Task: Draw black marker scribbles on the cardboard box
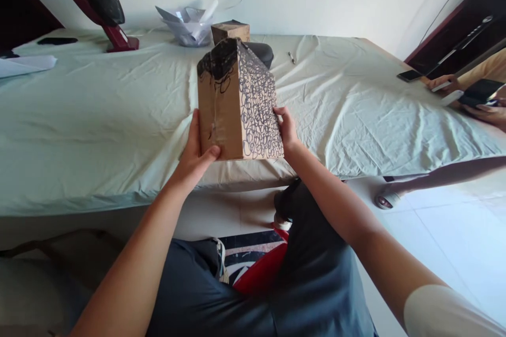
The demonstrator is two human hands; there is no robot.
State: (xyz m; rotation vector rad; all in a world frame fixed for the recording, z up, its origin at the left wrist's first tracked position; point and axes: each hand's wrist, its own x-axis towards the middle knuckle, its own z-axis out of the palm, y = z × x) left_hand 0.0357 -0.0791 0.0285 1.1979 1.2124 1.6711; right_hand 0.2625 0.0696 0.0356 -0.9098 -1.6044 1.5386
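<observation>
Plainly, what we see:
Box: cardboard box (237,105) upright above the bed's (98,116) near edge.
Writing: black scribbled loops, no readable words.
Grip: left hand (195,152) and right hand (286,131) pinch its sides.

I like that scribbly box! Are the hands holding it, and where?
Yes. Both hands hold the cardboard box near its bottom: the left hand at the lower left corner, the right hand on the scribbled side's lower edge.

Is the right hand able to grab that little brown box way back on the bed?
Probably not right now. The right hand is busy holding the scribbled cardboard box together with the left hand, and the small cardboard box sits far back, beyond the held one.
</observation>
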